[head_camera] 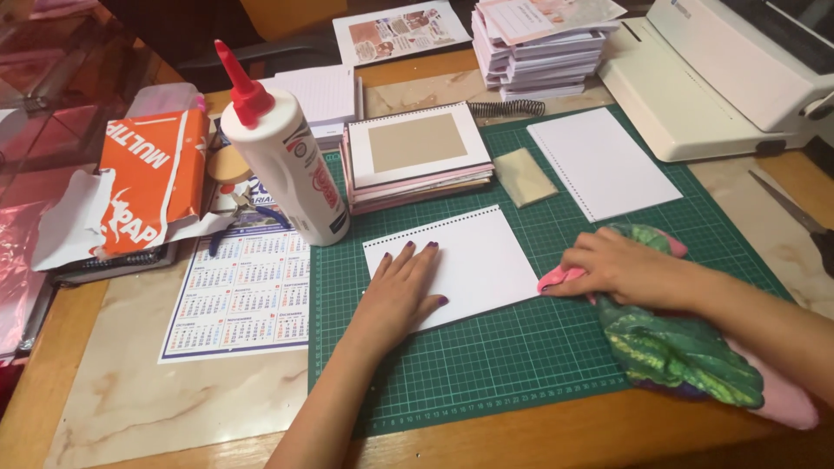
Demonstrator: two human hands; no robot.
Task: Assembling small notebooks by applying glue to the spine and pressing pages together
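My left hand [402, 291] lies flat, fingers spread, on the left part of a white punched card [478, 260] that rests on the green cutting mat [521, 365]. My right hand [621, 265] presses down on a pink and green patterned cloth [678, 347] at the card's right edge, fingers curled over the cloth's pink corner. A large white glue bottle [291, 169] with a red nozzle stands upright just left of the mat's far corner.
Behind the card lie a stack of covers with a tan panel [417, 152], a small beige pad [524, 176], a second punched white sheet [604, 163] and a spiral coil [506, 108]. A binding machine [730, 78], scissors [795, 213], a calendar sheet [243, 295] and an orange paper pack [152, 178] surround the mat.
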